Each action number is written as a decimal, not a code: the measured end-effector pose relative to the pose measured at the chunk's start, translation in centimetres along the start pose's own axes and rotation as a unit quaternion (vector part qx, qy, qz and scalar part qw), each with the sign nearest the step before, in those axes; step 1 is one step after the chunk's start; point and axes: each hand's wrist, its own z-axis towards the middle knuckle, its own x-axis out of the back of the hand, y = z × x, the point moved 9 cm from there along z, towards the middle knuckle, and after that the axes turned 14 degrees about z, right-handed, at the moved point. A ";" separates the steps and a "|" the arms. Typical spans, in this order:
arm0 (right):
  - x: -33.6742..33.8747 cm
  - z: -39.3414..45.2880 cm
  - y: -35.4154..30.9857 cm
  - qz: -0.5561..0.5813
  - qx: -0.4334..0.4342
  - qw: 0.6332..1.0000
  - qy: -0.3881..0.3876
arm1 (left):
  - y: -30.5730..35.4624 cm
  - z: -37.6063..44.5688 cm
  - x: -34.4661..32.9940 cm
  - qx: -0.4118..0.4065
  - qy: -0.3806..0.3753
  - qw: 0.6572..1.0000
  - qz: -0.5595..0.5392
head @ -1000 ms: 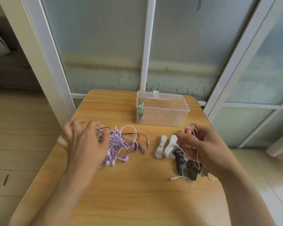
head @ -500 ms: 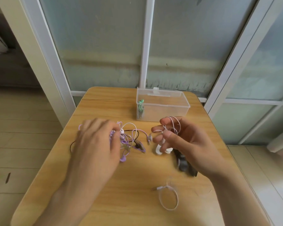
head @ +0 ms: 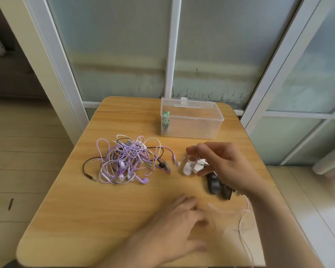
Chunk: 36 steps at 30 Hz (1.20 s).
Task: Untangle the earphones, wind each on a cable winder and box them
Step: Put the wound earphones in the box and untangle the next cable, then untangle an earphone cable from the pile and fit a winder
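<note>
A tangle of purple, white and black earphones [head: 127,161] lies left of centre on the wooden table [head: 81,219]. My right hand [head: 228,167] hovers over two white cable winders [head: 189,168] and pinches a white earphone cable [head: 242,225], which trails down past my wrist to the table's front right. Dark cable winders [head: 217,185] lie partly under that hand. My left hand [head: 180,227], blurred, is low at the front with fingers stretched toward the trailing white cable, holding nothing. A clear plastic box [head: 193,122] at the back holds one wound green earphone [head: 165,120].
The table stands against frosted glass doors with white frames. A black jack plug [head: 92,178] from the tangle points toward the table's left edge. Wooden floor lies to the left and a tiled floor to the right.
My left hand has left the tangle and swung to the front right toward the trailing white cable. My right hand has shifted right and lower over the winders, still holding the white cable.
</note>
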 end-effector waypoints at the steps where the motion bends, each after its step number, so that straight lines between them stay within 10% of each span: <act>1: 0.5 0.0 0.3 -0.083 -0.005 0.997 -0.001 | 0.0 0.1 0.4 0.002 0.012 1.000 0.004; 7: 2.0 -0.4 0.5 -0.290 0.000 0.957 -0.003 | -1.3 -0.1 0.5 0.034 -0.006 0.999 0.007; 11: 3.6 -0.5 -1.1 -0.322 0.063 0.941 0.082 | -4.3 -0.7 2.6 0.127 0.020 0.972 -0.199; 18: 2.5 -1.6 -4.0 -0.240 0.205 0.938 0.146 | -8.9 -1.9 5.2 0.180 0.049 0.907 -0.377; 23: -5.5 -1.8 -1.1 -0.095 0.136 0.983 -0.073 | -7.8 -2.1 6.3 0.136 0.030 0.872 -0.469; 27: -7.6 -1.6 -0.2 0.030 0.104 0.989 -0.099 | -7.7 -2.6 6.5 0.137 -0.007 0.816 -0.561; 36: -5.2 -1.0 0.6 0.061 0.041 0.997 -0.017 | -7.8 -3.3 7.1 0.081 -0.044 0.866 -0.492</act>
